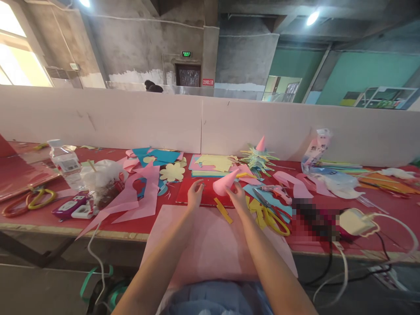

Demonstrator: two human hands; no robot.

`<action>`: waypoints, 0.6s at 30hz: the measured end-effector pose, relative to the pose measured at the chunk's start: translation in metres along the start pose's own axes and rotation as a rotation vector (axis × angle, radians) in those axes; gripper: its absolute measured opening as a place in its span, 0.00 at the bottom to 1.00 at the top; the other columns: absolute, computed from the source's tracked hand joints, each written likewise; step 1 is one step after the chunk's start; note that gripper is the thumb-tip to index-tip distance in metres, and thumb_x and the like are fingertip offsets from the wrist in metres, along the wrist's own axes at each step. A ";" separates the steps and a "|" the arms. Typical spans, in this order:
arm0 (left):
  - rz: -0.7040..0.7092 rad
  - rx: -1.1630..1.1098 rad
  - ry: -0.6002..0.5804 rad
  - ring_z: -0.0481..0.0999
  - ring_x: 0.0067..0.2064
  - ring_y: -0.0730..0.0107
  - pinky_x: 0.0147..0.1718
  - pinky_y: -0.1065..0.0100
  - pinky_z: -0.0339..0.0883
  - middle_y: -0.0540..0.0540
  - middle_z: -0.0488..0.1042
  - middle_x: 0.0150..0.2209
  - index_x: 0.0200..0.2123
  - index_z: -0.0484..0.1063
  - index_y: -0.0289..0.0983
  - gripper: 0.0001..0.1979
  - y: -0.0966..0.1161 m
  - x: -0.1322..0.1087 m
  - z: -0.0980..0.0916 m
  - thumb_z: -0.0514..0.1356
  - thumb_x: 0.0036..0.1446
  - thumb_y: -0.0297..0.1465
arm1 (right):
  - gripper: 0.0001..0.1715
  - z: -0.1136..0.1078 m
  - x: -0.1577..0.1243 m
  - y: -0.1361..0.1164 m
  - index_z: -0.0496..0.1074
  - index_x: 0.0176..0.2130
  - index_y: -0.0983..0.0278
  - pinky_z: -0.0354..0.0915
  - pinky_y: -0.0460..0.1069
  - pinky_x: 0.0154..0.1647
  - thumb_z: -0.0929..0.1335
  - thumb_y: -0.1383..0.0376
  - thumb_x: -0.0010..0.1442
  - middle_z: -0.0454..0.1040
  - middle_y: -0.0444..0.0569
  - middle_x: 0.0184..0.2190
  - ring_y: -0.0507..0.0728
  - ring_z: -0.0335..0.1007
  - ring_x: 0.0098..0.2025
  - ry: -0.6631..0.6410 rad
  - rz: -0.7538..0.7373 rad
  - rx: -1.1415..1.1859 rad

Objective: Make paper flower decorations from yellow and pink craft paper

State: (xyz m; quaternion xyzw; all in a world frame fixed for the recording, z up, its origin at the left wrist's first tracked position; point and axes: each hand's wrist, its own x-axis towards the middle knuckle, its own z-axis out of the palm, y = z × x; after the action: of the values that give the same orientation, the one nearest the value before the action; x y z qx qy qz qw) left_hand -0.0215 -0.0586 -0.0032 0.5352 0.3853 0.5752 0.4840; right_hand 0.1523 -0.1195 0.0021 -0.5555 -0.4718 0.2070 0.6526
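A pink paper cone (223, 183) lies tilted over the red mat (185, 192), its tip pointing up and right. My right hand (239, 196) grips the cone's right side between thumb and fingers. To the left of the cone, my left hand (196, 192) is held apart from it, fingers curved and parted, with nothing in it that I can see. Yellow paper strips (223, 211) lie between my forearms on a large pink sheet (210, 245). Beyond the hands rests a stack of coloured paper (213, 164).
Yellow-handled scissors (275, 221) and a pink glue gun (275, 190) lie to the right. A fringed paper tree (260, 159) with a pink cone top stands behind. At left are pink paper scraps (144, 192), a water bottle (65, 164) and more scissors (41, 199). A white partition (147, 116) borders the back.
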 end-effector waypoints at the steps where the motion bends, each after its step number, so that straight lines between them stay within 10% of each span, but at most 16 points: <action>1: 0.007 0.007 0.004 0.73 0.33 0.68 0.34 0.67 0.67 0.47 0.74 0.32 0.39 0.73 0.39 0.12 0.000 0.000 0.000 0.59 0.50 0.34 | 0.23 0.001 0.000 0.001 0.72 0.38 0.61 0.59 0.47 0.31 0.72 0.54 0.42 0.71 0.46 0.34 0.54 0.63 0.31 -0.002 -0.046 -0.032; 6: 0.032 0.034 0.022 0.72 0.37 0.65 0.41 0.64 0.64 0.46 0.74 0.34 0.36 0.73 0.40 0.09 0.003 -0.003 0.000 0.58 0.50 0.32 | 0.27 0.003 -0.002 0.002 0.71 0.45 0.60 0.60 0.48 0.35 0.69 0.51 0.47 0.69 0.50 0.46 0.55 0.65 0.34 0.031 -0.094 -0.105; 12: 0.062 0.044 -0.017 0.73 0.40 0.64 0.44 0.65 0.62 0.47 0.75 0.36 0.36 0.72 0.41 0.08 0.005 -0.005 0.003 0.56 0.52 0.31 | 0.32 -0.007 -0.003 0.007 0.70 0.29 0.62 0.59 0.49 0.33 0.52 0.44 0.59 0.72 0.51 0.25 0.56 0.65 0.26 0.236 0.032 -0.295; 18: 0.059 0.099 -0.079 0.74 0.34 0.62 0.42 0.63 0.62 0.48 0.75 0.25 0.33 0.72 0.41 0.07 0.004 -0.010 0.006 0.54 0.54 0.32 | 0.35 -0.006 -0.005 0.005 0.62 0.14 0.60 0.56 0.51 0.33 0.52 0.42 0.58 0.70 0.52 0.17 0.58 0.65 0.24 0.174 0.061 -0.380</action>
State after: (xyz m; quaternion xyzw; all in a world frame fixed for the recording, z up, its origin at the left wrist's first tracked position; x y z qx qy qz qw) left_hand -0.0165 -0.0695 -0.0005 0.5921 0.3777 0.5478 0.4546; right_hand 0.1558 -0.1251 -0.0039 -0.6982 -0.4274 0.0854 0.5679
